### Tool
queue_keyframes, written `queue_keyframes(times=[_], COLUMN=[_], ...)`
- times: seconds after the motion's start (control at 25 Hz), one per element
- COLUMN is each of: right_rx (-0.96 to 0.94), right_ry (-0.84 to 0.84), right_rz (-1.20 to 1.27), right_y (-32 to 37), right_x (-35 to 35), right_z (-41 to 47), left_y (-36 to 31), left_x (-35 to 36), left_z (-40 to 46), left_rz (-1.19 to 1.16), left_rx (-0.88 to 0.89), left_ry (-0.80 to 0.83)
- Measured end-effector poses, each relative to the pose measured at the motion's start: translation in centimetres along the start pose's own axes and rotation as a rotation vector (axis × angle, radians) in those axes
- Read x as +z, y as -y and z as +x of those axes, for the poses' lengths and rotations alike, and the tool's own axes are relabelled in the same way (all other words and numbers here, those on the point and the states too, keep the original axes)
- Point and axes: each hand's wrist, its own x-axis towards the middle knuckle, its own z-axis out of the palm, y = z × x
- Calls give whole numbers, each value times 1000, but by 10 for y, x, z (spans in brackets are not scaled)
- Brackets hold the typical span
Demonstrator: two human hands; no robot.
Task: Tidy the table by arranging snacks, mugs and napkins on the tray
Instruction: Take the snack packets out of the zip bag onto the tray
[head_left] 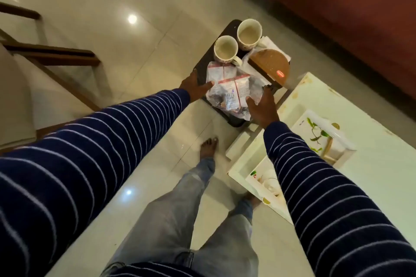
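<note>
A dark tray is held out in front of me above the floor. My left hand grips its left edge and my right hand grips its near right edge. Two white mugs stand at the tray's far end, one nearer and one behind it. Clear snack packets lie in the middle between my hands. A round brown lidded container rests on white napkins at the tray's right side.
A white table stands to my right with a leaf-print box and another printed box on it. A wooden chair is at the left, a dark red sofa behind. My bare feet stand on glossy tiles.
</note>
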Motion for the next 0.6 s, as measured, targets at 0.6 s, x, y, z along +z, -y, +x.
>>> queue_keyframes(times=[0.6], right_rx=[207], right_ry=[123], right_rz=[197], right_y=[-13], right_x=[12], right_z=[58], left_y=[-2], left_x=[31], left_z=[47], left_rz=[-464], left_rx=[-171], left_ry=[149])
